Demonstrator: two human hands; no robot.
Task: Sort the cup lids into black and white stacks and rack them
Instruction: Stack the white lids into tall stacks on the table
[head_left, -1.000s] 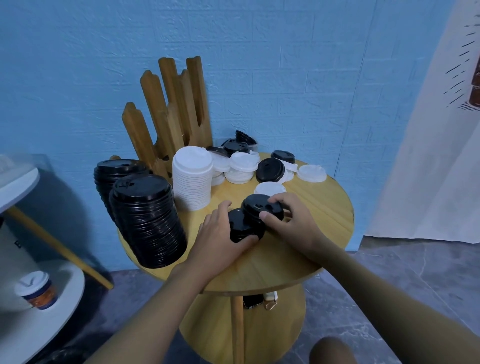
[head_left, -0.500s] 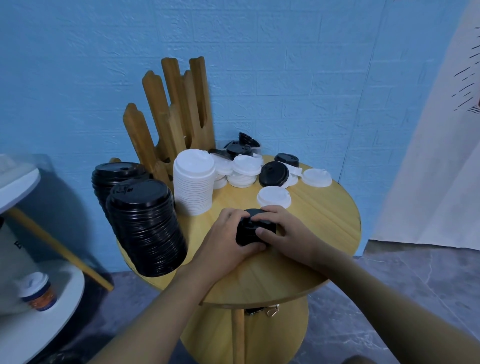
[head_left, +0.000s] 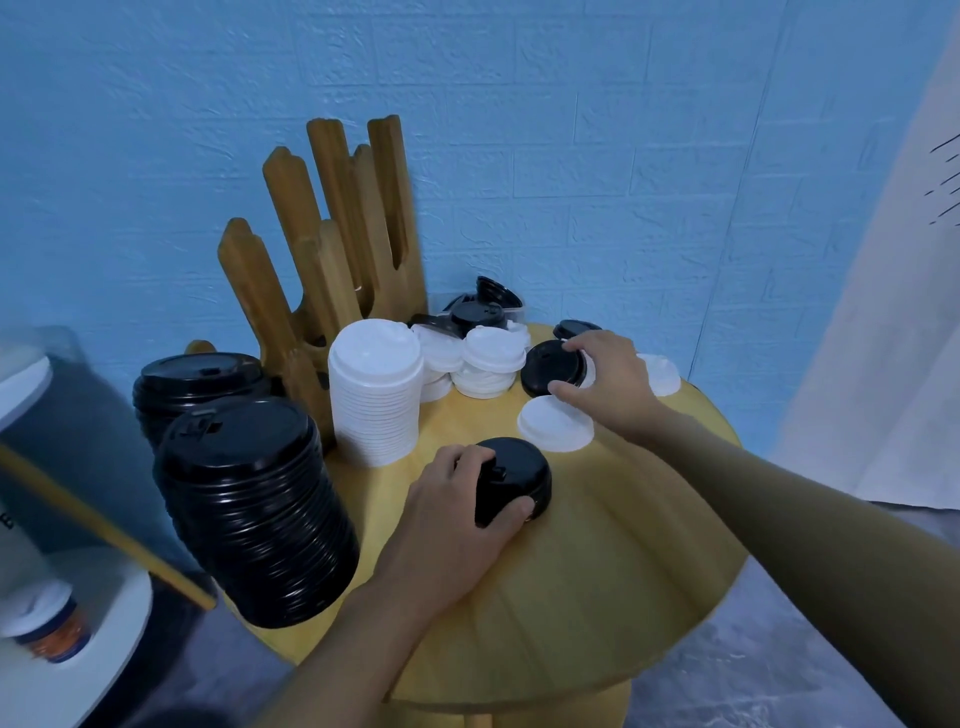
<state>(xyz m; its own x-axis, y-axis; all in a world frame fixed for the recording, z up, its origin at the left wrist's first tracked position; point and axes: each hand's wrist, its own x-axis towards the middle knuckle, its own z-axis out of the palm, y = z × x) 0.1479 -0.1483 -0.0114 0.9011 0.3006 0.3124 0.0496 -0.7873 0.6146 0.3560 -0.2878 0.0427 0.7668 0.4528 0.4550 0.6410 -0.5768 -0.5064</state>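
Black stack — half under left grip

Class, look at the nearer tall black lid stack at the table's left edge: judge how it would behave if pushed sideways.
The black stack leans and sits at the table edge, so a push would probably tip it off. Its lids look thin and glossy, so likely light and apt to slide apart. Nested rims may hold it together somewhat.
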